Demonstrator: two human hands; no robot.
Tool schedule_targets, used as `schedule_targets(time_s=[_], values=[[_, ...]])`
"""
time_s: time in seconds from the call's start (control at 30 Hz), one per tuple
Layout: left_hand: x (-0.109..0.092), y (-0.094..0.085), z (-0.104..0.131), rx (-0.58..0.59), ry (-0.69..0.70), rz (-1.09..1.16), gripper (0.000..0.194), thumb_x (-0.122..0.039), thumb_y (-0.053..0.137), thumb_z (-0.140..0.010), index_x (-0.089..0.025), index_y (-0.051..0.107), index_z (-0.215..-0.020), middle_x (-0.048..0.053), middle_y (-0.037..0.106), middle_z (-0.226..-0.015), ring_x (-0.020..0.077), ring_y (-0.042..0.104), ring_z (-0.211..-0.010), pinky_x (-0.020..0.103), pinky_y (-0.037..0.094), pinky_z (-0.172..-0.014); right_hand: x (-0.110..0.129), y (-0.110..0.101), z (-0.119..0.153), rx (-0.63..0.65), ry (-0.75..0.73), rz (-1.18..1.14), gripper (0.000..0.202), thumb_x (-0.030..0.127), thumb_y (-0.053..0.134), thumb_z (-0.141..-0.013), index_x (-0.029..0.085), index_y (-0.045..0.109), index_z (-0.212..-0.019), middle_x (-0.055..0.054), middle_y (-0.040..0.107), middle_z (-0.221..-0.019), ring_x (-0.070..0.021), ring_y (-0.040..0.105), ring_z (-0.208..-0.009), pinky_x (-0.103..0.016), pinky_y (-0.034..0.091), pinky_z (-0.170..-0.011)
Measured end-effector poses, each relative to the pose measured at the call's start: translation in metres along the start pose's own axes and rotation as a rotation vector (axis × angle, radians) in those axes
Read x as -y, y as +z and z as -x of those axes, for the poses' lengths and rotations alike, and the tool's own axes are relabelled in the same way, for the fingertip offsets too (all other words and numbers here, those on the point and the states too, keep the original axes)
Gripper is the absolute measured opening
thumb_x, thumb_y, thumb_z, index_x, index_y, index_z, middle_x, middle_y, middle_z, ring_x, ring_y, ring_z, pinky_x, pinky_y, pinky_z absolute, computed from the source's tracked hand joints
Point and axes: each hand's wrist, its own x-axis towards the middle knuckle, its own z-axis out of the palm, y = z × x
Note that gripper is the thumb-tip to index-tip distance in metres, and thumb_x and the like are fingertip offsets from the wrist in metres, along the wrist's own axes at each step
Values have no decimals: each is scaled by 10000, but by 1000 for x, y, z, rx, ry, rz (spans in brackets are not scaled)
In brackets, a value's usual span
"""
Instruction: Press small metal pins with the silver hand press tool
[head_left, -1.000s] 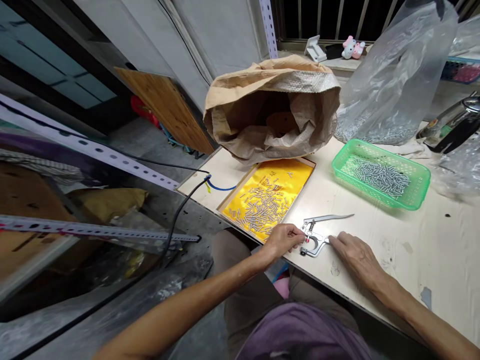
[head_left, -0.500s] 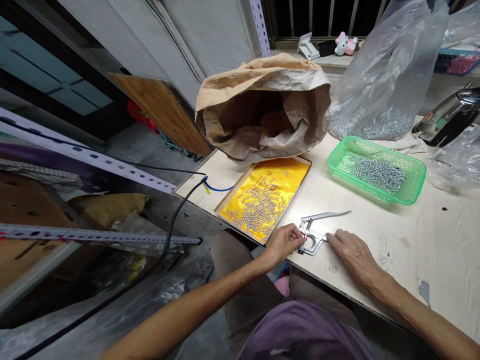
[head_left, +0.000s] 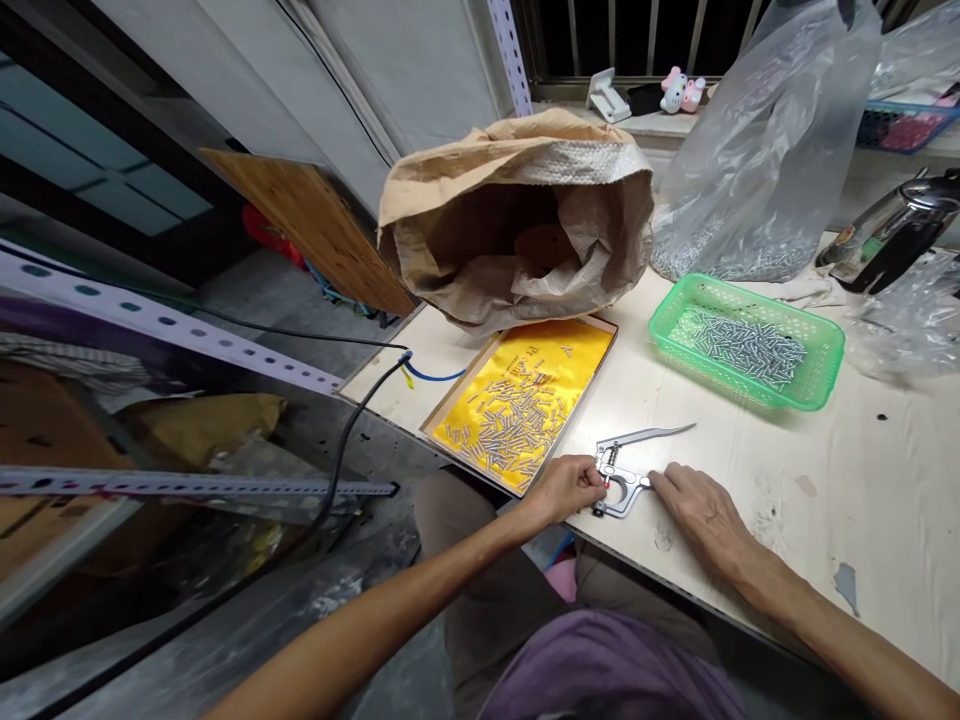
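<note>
A silver hand tool (head_left: 622, 482) with a long pointed lever and a round opening lies on the pale table near its front edge. My left hand (head_left: 568, 487) is closed in a pinch at the tool's left side, beside a small red spot; what its fingertips hold is too small to name. On the tool's right end rest the fingers of my right hand (head_left: 694, 505), pressed together and pointing left. Left of the tool, a shallow tray (head_left: 474, 375) lined with yellow cloth holds many small metal pieces. A green basket (head_left: 825, 375) with similar metal pieces stands behind my right hand.
An open brown sack (head_left: 517, 250) stands behind the tray. A clear plastic bag (head_left: 757, 150) of metal pieces and a shiny kettle (head_left: 892, 235) are at the back right. A black cable (head_left: 341, 450) passes the table's left corner.
The whole view has shifted slightly, so things appear a little further left. My left hand still pinches at the tool, and my right hand stays on its right end.
</note>
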Motion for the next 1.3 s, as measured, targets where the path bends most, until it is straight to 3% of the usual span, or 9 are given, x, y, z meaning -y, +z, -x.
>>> schedule_targets(time_s=[0.3,0.63,0.83,1.0,1.3], values=[[5,1,5,100,-13,89,110,-216,620,-620,-156,531,-596,-71,485,-484,66,412,-447,166,286,-436,3,-4,1,34,-4,-3,243,15,421,-827,190,549,-937,-23,525,-771,-156,476,-672,-280,312,-574],[-5,17,27,-42,-39,-5,82,-147,578,-622,-157,525,-559,-66,466,-489,76,405,-484,180,284,-482,7,-2,6,31,8,-16,241,6,464,-807,183,560,-940,-30,512,-783,-167,471,-697,-285,312,-574],[-6,19,31,-53,-38,8,98,-182,571,-642,-164,510,-567,-62,458,-495,80,402,-489,178,282,-476,18,-6,9,-45,-27,-131,459,36,490,-822,201,460,-1250,-45,525,-867,-181,471,-746,-289,344,-599],[-10,20,32,-51,-21,-4,98,-128,557,-634,-165,501,-562,-71,439,-486,83,415,-502,180,301,-503,34,-1,3,-68,-100,-280,294,144,518,-882,230,562,-1159,-48,554,-879,-186,461,-776,-298,351,-639],[-5,26,37,-100,-17,109,71,-134,573,-649,-165,514,-623,-66,490,-552,81,448,-534,176,342,-527,39,9,5,-72,-115,-318,273,112,506,-877,197,580,-1125,-48,584,-894,-192,449,-784,-314,342,-681]])
